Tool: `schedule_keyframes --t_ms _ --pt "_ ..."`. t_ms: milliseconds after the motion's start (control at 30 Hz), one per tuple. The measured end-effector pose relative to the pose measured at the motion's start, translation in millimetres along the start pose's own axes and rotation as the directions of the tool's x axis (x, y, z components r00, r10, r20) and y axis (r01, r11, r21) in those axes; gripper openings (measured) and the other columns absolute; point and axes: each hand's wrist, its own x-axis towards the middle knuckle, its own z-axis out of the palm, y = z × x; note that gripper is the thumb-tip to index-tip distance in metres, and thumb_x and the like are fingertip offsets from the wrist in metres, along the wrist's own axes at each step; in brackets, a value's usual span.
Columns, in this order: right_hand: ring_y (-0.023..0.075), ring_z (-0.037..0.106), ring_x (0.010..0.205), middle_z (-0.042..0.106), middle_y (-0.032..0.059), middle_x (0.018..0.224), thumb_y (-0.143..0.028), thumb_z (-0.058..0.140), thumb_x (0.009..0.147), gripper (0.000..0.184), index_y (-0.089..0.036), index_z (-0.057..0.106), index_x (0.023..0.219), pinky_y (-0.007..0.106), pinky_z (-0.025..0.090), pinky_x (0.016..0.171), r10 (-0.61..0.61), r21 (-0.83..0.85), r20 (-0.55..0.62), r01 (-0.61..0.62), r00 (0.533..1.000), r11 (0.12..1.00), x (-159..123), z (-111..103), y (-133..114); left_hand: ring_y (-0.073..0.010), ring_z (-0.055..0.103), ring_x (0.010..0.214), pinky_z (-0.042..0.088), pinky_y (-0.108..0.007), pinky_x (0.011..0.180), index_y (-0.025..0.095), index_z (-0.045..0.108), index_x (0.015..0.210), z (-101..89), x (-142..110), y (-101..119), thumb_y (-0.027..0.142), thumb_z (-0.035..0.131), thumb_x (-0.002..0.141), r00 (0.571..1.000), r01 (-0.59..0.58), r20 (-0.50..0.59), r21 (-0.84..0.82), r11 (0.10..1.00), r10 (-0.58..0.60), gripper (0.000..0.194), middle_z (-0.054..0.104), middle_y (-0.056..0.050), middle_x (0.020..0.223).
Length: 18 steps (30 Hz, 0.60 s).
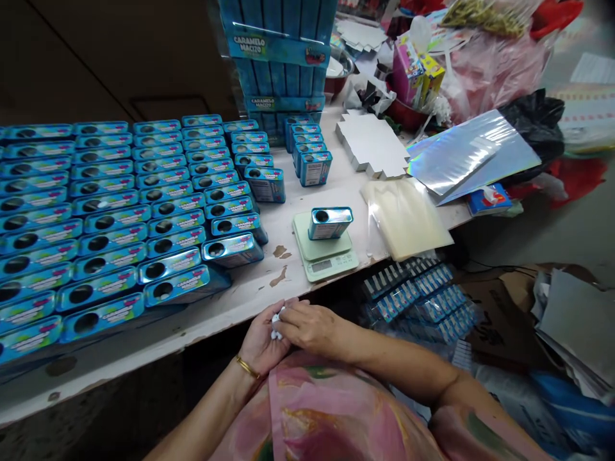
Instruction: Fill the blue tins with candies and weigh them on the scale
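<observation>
My left hand [262, 339], with a gold bracelet at the wrist, is cupped palm up below the table's front edge. Small whitish-blue candies [275, 326] rest in its palm. Over them lies my right hand [310, 326], its fingers curled and pinching among the candies; part of the pile is hidden beneath them. Beyond the hands a pale green scale [319, 266] stands on the table, its display too small to read. One blue tin [330, 224] with a round hole in its top stands on the scale.
Rows of blue tins [177, 282] with round holes fill the table's left side. Stacked display boxes [278, 57] rise at the back. White cardboard [372, 144], clear plastic sheets [406, 218] and shiny film [471, 153] lie to the right. Packed blue goods [418, 294] sit below the edge.
</observation>
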Motion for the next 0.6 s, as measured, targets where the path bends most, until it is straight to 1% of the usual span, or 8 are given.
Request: schedule_keyframes --t_ms 100,167,267,367,500,600 --pt "0.0145 0.047 0.081 0.053 0.0054 0.086 -0.018 0.037 0.086 0.017 -0.014 0.050 0.096 0.026 0.040 0.067 0.019 0.025 0.003 -0.019 1.000 1.000 -0.3 1.1 3.2 -0.0080 0.059 0.055 0.048 -0.014 0.048 0.008 0.056 0.080 -1.2 6.0 2.9 0.020 0.034 0.084 0.999 0.048 -0.001 -0.006 0.999 -0.048 0.025 0.062 -0.007 0.069" --pt "0.0143 0.047 0.081 0.053 0.0050 0.085 -0.018 0.036 0.086 0.018 -0.014 0.050 0.097 0.026 0.040 0.068 0.007 0.038 -0.002 -0.007 1.000 0.999 -1.1 3.0 5.1 -0.0080 0.059 0.055 0.048 -0.014 0.047 0.008 0.056 0.079 -1.8 9.6 3.8 0.019 0.036 0.084 0.998 0.063 -0.011 0.008 0.998 -0.063 0.024 0.061 -0.006 0.068" --pt "0.0142 0.046 0.081 0.053 0.0040 0.084 -0.018 0.035 0.087 0.018 -0.014 0.050 0.097 0.027 0.040 0.070 -0.006 0.048 -0.016 0.006 1.000 0.999 -2.3 6.1 7.6 -0.0103 0.061 0.063 0.050 -0.017 0.054 0.008 0.057 0.076 -0.4 13.2 3.4 0.018 0.038 0.083 0.998 0.047 -0.046 0.037 0.998 -0.045 0.022 0.061 -0.006 0.067" --pt "0.0137 0.046 0.081 0.053 0.0036 0.084 -0.018 0.035 0.087 0.017 -0.015 0.050 0.094 0.026 0.040 0.071 -0.005 0.054 -0.011 0.006 1.000 0.999 -3.4 7.2 9.6 -0.0116 0.061 0.067 0.051 -0.020 0.061 0.008 0.057 0.075 1.7 15.6 1.9 0.017 0.037 0.083 0.998 0.035 -0.053 0.063 0.997 -0.031 0.023 0.061 -0.007 0.068" --pt "0.0132 0.047 0.082 0.053 0.0036 0.084 -0.018 0.035 0.087 0.016 -0.015 0.050 0.093 0.026 0.040 0.071 -0.001 0.059 -0.005 0.001 1.000 0.998 -5.9 8.2 10.2 -0.0120 0.061 0.066 0.051 -0.021 0.061 0.009 0.057 0.075 0.4 18.1 -0.3 0.016 0.037 0.082 0.999 0.023 -0.039 0.096 0.995 -0.020 0.023 0.061 -0.007 0.068" --pt "0.0132 0.047 0.081 0.053 0.0031 0.083 -0.018 0.036 0.087 0.016 -0.016 0.050 0.093 0.026 0.041 0.069 0.006 0.063 -0.010 -0.005 1.000 0.998 -9.0 11.2 8.5 -0.0121 0.061 0.066 0.050 -0.020 0.059 0.009 0.057 0.076 -1.8 19.4 -1.7 0.016 0.038 0.082 0.998 0.022 -0.053 0.113 0.993 -0.016 0.021 0.061 -0.007 0.068"
